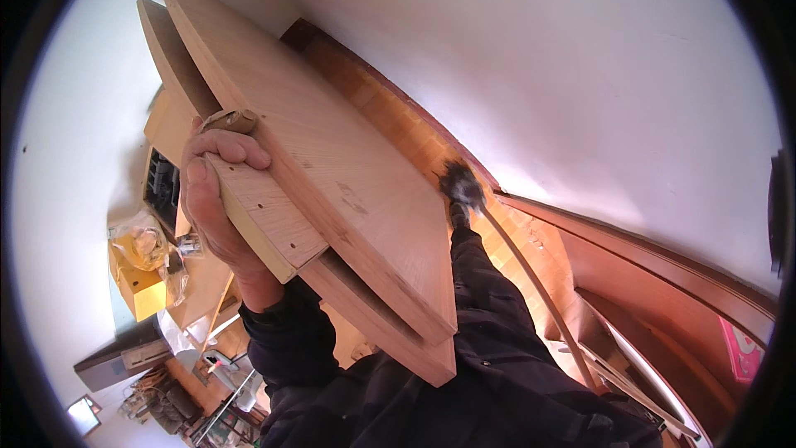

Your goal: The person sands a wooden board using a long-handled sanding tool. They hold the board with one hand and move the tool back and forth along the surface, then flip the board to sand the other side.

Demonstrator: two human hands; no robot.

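Note:
My left hand (pixel 217 191) is closed round a short wooden block with screw holes (pixel 269 207). This block bridges two long pale wooden boards that run side by side with a gap between them. The broad board (pixel 323 149) slants from the upper left down to my front, and the narrower board (pixel 365 311) lies along its left side. A brown, rounded bit (pixel 232 122) sits at my fingers; I cannot make out what it is. Right of the boards, a broom (pixel 460 184) with dark bristles and a long handle stands on the floor. No part of my right hand shows.
White walls rise left and right. Wood-block flooring (pixel 423 134) runs along a brown skirting board (pixel 630 241). A yellow box with plastic bags (pixel 137 274) is at the left. Cluttered objects (pixel 170 398) lie lower left, and brown panels (pixel 655 323) stand at the right.

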